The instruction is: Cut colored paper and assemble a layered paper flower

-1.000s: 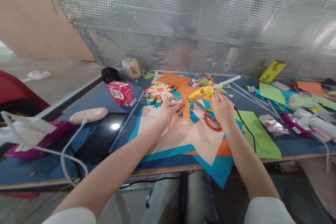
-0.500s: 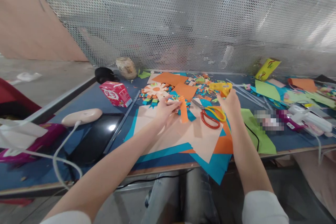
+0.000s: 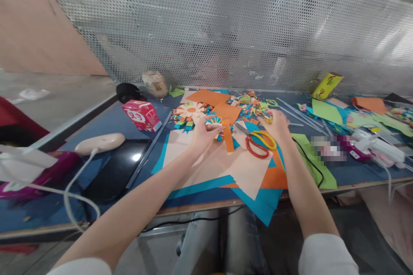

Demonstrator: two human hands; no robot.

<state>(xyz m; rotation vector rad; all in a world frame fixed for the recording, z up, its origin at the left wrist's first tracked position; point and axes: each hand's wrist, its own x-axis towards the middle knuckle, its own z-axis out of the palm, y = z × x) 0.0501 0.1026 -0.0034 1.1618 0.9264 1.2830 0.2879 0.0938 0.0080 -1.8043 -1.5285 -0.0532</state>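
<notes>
My left hand (image 3: pixel 204 135) is closed, pinching a small paper flower with curled yellow, green and blue strips (image 3: pixel 213 119) and an orange paper strip (image 3: pixel 228 136) hanging down beside the fingertips. My right hand (image 3: pixel 278 125) is wrapped round a yellow glue gun (image 3: pixel 268 120), low over the table's right-middle part; most of the gun is hidden behind the fingers. Between the hands lie scissors (image 3: pixel 258 151) with one red and one yellow handle, resting on beige paper sheets (image 3: pixel 193 163). A finished-looking layered paper flower (image 3: pixel 190 111) lies beyond my left hand.
Blue sheets (image 3: pixel 261 202) overhang the front edge. Orange paper (image 3: pixel 208 96) and scraps (image 3: pixel 250 105) lie at the back. Left are a pink carton (image 3: pixel 141 115) and a black phone (image 3: pixel 118 172). Green paper (image 3: pixel 318 163) with a black cord lies right. A perforated metal panel (image 3: pixel 206 30) stands behind.
My right hand has come down and slightly left with the glue gun, which was raised and plainly visible before. The orange strip has tilted slightly in my left hand, which stays nearly in place.
</notes>
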